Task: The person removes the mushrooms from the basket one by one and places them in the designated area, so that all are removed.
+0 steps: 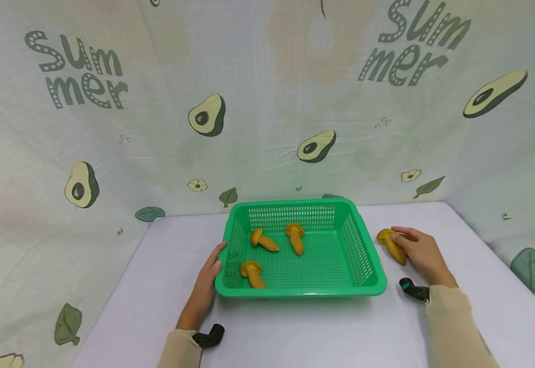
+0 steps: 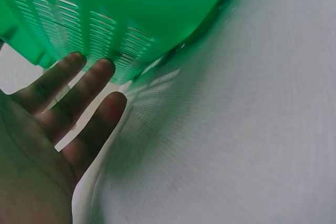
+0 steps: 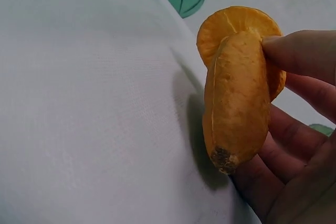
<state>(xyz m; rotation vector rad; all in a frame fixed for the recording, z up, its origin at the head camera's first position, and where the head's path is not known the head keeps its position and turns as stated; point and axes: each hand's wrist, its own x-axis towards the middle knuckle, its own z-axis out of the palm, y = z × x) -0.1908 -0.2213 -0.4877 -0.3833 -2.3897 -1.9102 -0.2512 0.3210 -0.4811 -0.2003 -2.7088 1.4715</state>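
My hands are well apart, one each side of the green basket (image 1: 301, 292). L hand (image 1: 207, 278) is at the basket's L side, fingers loosely extended and spread, not wrapped round anything. L wrist view is dim there, so I can't say for sure how firmly the fingertips (image 2: 107, 69) press on the slotted wall.

R hand (image 1: 425, 253) is pinching a yellow-orange mushroom (image 3: 239, 98), thumb at the neck just under the cap, other fingers round the far side. It's outside the basket, over the table (image 1: 295, 332) just beyond the R wall. From head view its cap points away from me & a bit L, stem end back toward me; R wrist view shows a dark patch on the stem tip.

3 more mushrooms of the same kind lie in the basket, well apart from R hand: one far L (image 1: 266, 243), cap to the L & stem to the R; one near the back wall, approx mid (image 1: 297, 241), stem toward me; one near L (image 1: 252, 273), close to the front wall, stem also toward me.

I've got beige sleeves (image 1: 456, 327) & a black wrist device (image 1: 209, 336) on each arm. Backdrop cloth (image 1: 258, 71) w/ avocado, leaf & "summer" prints hangs behind the table.
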